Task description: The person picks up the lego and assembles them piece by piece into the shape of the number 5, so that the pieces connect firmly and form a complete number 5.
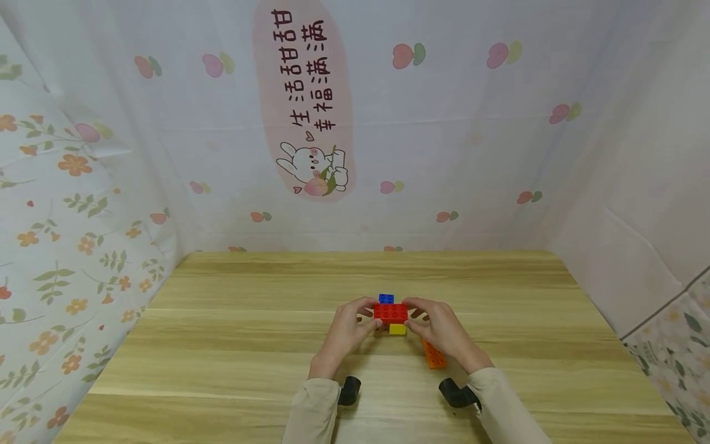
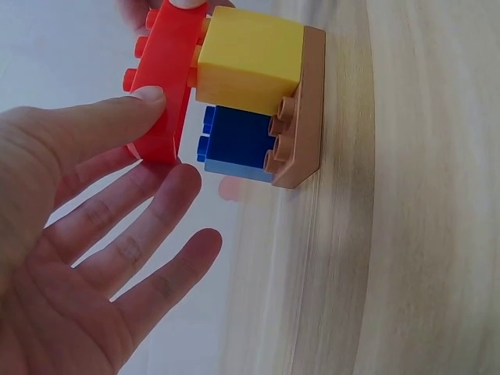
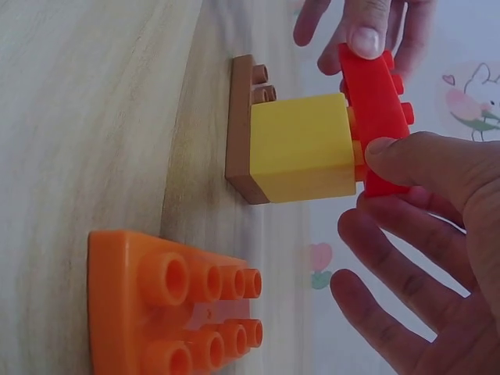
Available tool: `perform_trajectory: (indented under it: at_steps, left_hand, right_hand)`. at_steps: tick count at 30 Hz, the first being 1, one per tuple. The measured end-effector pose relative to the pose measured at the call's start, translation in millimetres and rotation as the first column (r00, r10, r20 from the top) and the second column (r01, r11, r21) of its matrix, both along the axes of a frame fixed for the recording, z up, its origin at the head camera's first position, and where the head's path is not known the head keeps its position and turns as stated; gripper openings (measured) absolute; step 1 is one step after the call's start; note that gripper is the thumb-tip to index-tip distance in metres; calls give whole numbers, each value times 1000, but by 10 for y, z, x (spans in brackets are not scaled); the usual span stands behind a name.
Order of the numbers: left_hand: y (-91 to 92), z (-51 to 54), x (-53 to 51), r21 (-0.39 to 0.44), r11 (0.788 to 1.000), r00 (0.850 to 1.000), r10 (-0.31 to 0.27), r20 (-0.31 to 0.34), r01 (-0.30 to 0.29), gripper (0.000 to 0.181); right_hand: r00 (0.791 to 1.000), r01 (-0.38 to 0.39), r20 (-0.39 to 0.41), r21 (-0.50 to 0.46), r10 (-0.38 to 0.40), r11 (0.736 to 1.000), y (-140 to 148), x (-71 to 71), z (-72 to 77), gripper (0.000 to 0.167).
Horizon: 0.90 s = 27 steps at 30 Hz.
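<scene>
Fingers of our left hand (image 1: 348, 327) and right hand (image 1: 440, 327) pinch the red brick (image 1: 391, 313) by its ends in head view, with wide table (image 1: 233, 345) room at both sides. In left wrist view, our spare fingers spread, yellow block (image 2: 250, 58) beneath the brick. In right wrist view, orange brick (image 3: 113, 305) lies apart.

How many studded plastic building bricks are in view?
5: flat red brick pinched by left hand and right hand; yellow block beneath it and blue block, both on brown brick; flat orange brick near right hand. More may be hidden.
</scene>
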<state>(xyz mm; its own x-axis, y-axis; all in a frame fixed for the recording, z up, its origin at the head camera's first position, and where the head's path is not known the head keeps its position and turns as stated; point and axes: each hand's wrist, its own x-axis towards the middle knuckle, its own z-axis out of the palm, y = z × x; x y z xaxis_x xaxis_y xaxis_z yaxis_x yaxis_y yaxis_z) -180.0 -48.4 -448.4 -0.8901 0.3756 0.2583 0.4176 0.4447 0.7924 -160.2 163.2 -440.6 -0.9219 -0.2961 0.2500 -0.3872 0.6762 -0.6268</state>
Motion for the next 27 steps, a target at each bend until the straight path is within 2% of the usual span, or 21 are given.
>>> perform_trajectory:
  at_steps: [10,20,27]
  left_hand:
    - [15,0,12,-8,1000,1000,4,-13,-4,33]
    - [38,-1,25,16,1000,998,14,-53,-14,33]
    - [26,-25,22,33,999,999,13,-53,-11,32]
  right_hand:
    - [1000,-9,16,-40,10,999,-11,5,-34,37]
    - [1000,-18,1,-37,18,999,-11,0,-32,37]
    - [1000,-15,-13,-22,15,1000,-24,-4,-36,39]
